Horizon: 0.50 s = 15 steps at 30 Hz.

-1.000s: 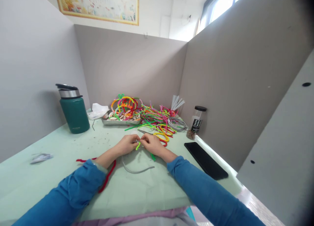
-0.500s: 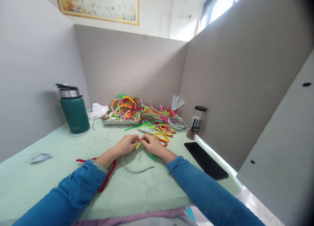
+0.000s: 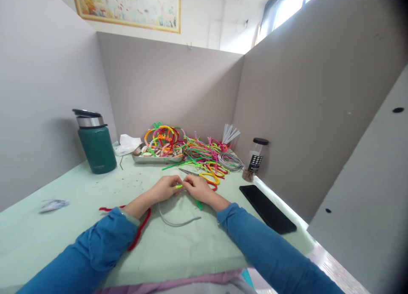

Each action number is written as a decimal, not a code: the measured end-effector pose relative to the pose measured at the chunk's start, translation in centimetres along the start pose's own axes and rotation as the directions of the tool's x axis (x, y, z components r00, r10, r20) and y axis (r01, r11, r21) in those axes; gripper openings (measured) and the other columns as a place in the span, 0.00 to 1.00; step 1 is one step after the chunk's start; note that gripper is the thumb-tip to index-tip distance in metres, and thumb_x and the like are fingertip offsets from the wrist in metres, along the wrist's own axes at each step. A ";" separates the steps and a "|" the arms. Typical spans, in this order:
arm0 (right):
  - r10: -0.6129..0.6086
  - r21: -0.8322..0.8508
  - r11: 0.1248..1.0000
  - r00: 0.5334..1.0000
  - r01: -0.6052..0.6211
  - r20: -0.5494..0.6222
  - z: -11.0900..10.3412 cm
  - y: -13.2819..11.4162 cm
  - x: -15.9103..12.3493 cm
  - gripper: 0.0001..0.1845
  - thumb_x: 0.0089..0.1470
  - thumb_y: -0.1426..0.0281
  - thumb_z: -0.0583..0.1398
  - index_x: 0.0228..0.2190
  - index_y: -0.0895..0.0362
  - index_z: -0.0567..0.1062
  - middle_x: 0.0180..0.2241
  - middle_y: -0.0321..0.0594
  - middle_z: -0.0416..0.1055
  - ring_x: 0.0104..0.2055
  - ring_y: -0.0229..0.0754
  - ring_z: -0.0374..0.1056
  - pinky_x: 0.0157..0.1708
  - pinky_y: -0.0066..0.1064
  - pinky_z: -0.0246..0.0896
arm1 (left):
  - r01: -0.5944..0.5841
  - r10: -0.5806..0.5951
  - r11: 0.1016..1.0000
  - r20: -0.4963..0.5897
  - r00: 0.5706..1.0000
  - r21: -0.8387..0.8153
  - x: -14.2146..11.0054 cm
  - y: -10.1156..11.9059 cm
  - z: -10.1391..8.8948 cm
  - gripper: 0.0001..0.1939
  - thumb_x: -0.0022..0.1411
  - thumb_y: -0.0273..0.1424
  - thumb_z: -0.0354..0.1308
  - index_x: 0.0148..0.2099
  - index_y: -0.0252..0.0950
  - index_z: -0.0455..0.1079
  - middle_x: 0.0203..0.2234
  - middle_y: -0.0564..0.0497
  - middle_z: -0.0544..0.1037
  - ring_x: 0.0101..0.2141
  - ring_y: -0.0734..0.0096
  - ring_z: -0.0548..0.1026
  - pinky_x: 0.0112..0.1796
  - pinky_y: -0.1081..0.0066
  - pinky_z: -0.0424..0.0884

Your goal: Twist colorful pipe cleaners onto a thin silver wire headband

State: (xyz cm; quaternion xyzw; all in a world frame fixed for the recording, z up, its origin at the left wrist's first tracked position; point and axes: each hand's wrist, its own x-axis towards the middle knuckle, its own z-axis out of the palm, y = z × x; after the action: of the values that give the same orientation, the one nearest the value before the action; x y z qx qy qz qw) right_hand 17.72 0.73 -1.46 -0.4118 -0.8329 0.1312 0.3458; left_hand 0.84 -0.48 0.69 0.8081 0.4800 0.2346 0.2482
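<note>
My left hand [image 3: 165,189] and my right hand [image 3: 198,188] meet over the middle of the table, fingertips pinched close together. Between them shows a short bit of yellow-green pipe cleaner [image 3: 179,186]. Below my right palm sticks out a green pipe cleaner end [image 3: 199,204]; whether both bits are one piece is hidden. A thin grey strip [image 3: 178,224] curves out from under my left hand and lies on the table. Partly beneath my left forearm rests a bent red pipe cleaner [image 3: 140,231]. Scissors [image 3: 210,177] with yellow-and-red handles lie just behind my right hand.
At the back stand a metal tray [image 3: 157,159] with colourful pipe cleaner hoops, a heap of pipe cleaners [image 3: 204,151] and a grey coil [image 3: 231,162]. A green bottle [image 3: 97,149] is left; a jar [image 3: 255,160] and black phone [image 3: 267,209] are right. Grey partitions enclose the table.
The yellow-green bit that hung below my fingertips now lies flatter and higher between them. Both hands stay in nearly the same place.
</note>
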 end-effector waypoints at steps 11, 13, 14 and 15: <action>0.018 0.010 1.000 1.000 -0.018 0.015 -0.3 -0.4 -0.1 0.10 0.54 0.68 0.52 0.28 0.58 0.71 0.24 0.35 0.68 0.26 0.34 0.60 0.25 0.24 0.47 | 0.031 -0.031 0.999 0.010 0.999 -0.013 0.0 0.1 0.0 0.15 0.52 0.42 0.48 0.35 0.36 0.65 0.18 0.56 0.71 0.15 0.79 0.62 0.19 0.78 0.56; 0.019 0.010 1.000 1.000 -0.019 0.018 -0.3 -0.4 -0.1 0.10 0.54 0.68 0.52 0.28 0.58 0.71 0.24 0.35 0.68 0.26 0.34 0.60 0.25 0.24 0.47 | 0.031 -0.031 0.999 0.007 0.999 -0.010 0.0 0.1 0.0 0.15 0.52 0.41 0.48 0.35 0.36 0.65 0.18 0.56 0.70 0.15 0.79 0.62 0.19 0.78 0.57; 0.019 0.009 1.000 1.000 -0.019 0.018 -0.3 -0.4 -0.1 0.10 0.54 0.68 0.52 0.28 0.58 0.71 0.24 0.35 0.68 0.26 0.34 0.60 0.25 0.24 0.47 | 0.030 -0.030 1.000 0.004 1.000 -0.009 0.0 0.1 0.0 0.15 0.52 0.41 0.48 0.35 0.36 0.65 0.18 0.56 0.70 0.15 0.79 0.62 0.19 0.78 0.57; 0.019 0.007 1.000 1.000 -0.020 0.019 -0.3 -0.4 -0.1 0.10 0.54 0.67 0.52 0.28 0.58 0.71 0.24 0.35 0.68 0.26 0.34 0.60 0.25 0.24 0.47 | 0.029 -0.029 1.000 0.005 1.000 -0.009 0.0 0.1 0.0 0.14 0.52 0.41 0.48 0.35 0.36 0.65 0.18 0.56 0.70 0.15 0.79 0.62 0.19 0.78 0.57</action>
State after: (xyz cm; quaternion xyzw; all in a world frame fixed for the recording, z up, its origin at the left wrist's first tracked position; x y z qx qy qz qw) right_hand 17.71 0.38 -1.09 -0.4174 -0.8315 0.1413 0.3382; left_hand 0.92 -0.57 0.77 0.8003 0.4901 0.2313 0.2564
